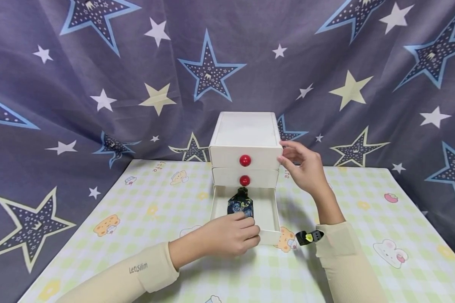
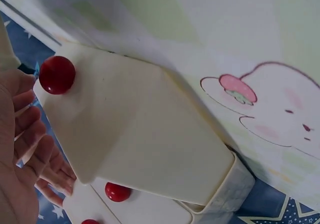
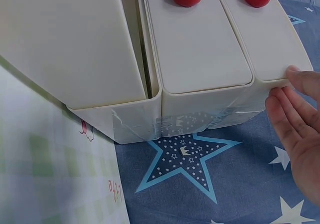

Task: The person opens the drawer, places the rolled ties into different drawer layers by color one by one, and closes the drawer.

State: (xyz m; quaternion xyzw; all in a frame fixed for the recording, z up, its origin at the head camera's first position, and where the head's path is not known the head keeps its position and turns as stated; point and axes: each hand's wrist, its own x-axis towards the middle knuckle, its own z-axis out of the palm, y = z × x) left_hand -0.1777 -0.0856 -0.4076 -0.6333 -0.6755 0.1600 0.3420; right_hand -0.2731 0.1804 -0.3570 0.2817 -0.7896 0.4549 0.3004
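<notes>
A small white three-drawer cabinet (image 1: 244, 130) with red knobs (image 1: 244, 160) stands at the back of the table. Its bottom drawer (image 1: 277, 214) is pulled out, and a dark blue patterned pouch (image 1: 240, 204) lies inside. My left hand (image 1: 231, 235) is at the drawer's front wall, fingers curled over its top rim just below the pouch. In the left wrist view that hand (image 2: 15, 149) lies beside the drawer front (image 2: 140, 134) and its uncovered knob (image 2: 56, 74). My right hand (image 1: 303, 166) touches the top drawer's right corner with nearly straight fingertips (image 3: 300, 119).
The table has a pale green chequered cloth (image 1: 364, 219) with cartoon prints. A blue-grey curtain with stars (image 1: 98, 84) hangs close behind and beside the cabinet. A black wrist device (image 1: 309, 237) sits on my right sleeve.
</notes>
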